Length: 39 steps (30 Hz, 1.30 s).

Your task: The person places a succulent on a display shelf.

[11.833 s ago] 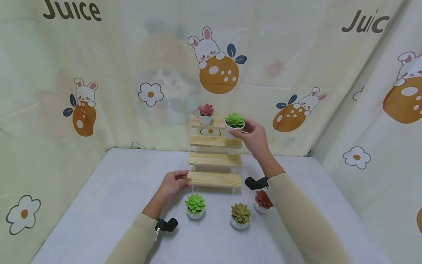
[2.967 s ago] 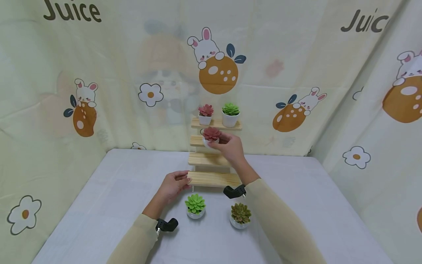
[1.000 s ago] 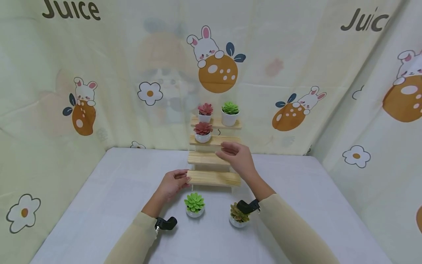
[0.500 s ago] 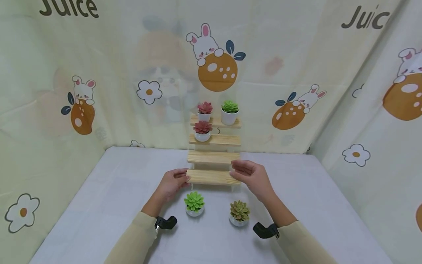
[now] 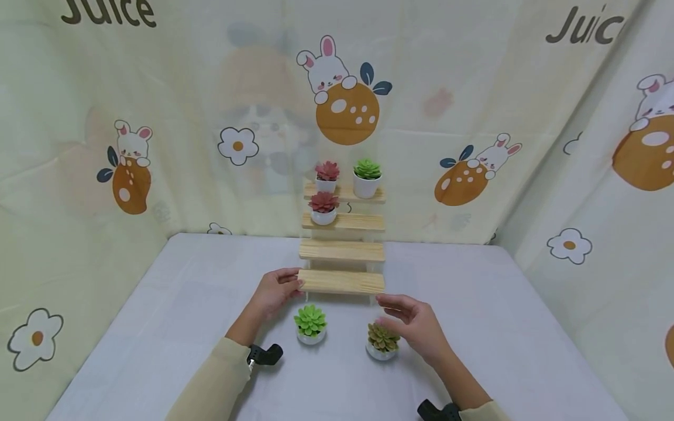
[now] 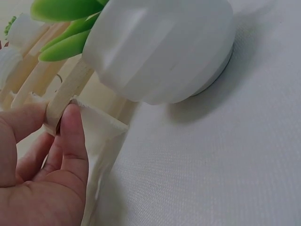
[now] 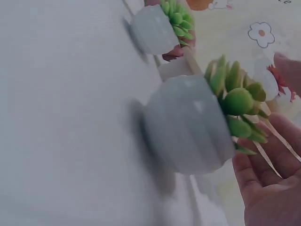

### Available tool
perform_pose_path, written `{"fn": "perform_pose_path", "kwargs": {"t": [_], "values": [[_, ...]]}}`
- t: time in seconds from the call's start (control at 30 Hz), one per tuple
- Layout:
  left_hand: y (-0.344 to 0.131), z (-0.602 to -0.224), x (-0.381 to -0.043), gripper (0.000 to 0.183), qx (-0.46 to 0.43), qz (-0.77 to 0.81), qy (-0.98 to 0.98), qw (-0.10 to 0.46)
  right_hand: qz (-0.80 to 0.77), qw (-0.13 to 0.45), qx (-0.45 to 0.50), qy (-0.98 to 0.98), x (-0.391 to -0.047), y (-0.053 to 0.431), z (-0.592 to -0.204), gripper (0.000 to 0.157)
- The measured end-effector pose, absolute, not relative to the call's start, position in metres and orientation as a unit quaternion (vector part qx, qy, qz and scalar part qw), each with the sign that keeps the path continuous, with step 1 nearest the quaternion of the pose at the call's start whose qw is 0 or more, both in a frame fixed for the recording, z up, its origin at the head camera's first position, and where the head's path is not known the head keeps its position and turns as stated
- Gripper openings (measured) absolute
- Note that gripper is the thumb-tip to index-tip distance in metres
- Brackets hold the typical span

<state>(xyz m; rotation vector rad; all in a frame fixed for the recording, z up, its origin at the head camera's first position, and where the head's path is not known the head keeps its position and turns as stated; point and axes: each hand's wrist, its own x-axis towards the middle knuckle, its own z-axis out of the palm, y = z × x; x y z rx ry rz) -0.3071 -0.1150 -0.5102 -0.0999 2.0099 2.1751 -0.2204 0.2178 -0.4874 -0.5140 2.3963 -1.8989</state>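
Observation:
A tiered wooden shelf stand [image 5: 342, 251] stands at the back of the table. My left hand [image 5: 271, 295] pinches the left end of its lowest plank [image 6: 68, 92] between thumb and fingers. At the front right, my right hand [image 5: 418, 324] is at an olive-green potted succulent [image 5: 382, 338], thumb and fingers spread apart around its leaves. The right wrist view shows its white ribbed pot [image 7: 190, 125] on the cloth and the palm [image 7: 277, 197] beyond the leaves; contact is unclear. A bright green potted succulent [image 5: 310, 323] sits before the stand's left side.
On the top shelf stand a red succulent [image 5: 326, 175] at left and a green one [image 5: 367, 178] at right. Another red succulent [image 5: 323, 207] sits at the left of the second shelf. A printed curtain [image 5: 184, 117] hangs behind the white-covered table [image 5: 210, 257].
My right hand has set the green succulent on the top shelf and the red one on the second, then come down to the olive-green one. The left hand has kept its place.

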Motion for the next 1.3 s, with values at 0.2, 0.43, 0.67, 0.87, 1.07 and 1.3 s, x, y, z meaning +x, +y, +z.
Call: {"fn": "perform_pose_path", "kwargs": {"t": [0.2,0.43,0.67,0.87,1.07,1.3], "values": [[-0.115,-0.511,-0.306,0.041,-0.027,0.737,0.67,0.085,-0.616,0.046,-0.152,0.772,-0.203,0.225,-0.502,0.058],[-0.115,-0.513,-0.307,0.04,-0.03,0.735,0.673,0.084,-0.603,0.054,-0.142,0.783,-0.191,0.231,-0.509,0.067],[-0.115,-0.514,-0.308,0.04,-0.033,0.737,0.669,0.089,-0.608,0.103,-0.143,0.774,-0.187,0.233,-0.513,0.082],[-0.115,-0.513,-0.309,0.041,-0.037,0.735,0.671,0.088,-0.611,0.109,-0.132,0.773,-0.189,0.231,-0.518,0.079],[-0.115,-0.513,-0.309,0.041,-0.036,0.73,0.677,0.09,-0.628,0.128,-0.119,0.758,-0.188,0.231,-0.52,0.076],[-0.115,-0.512,-0.309,0.04,-0.042,0.729,0.677,0.091,-0.637,0.128,-0.119,0.751,-0.187,0.231,-0.519,0.075]]}}
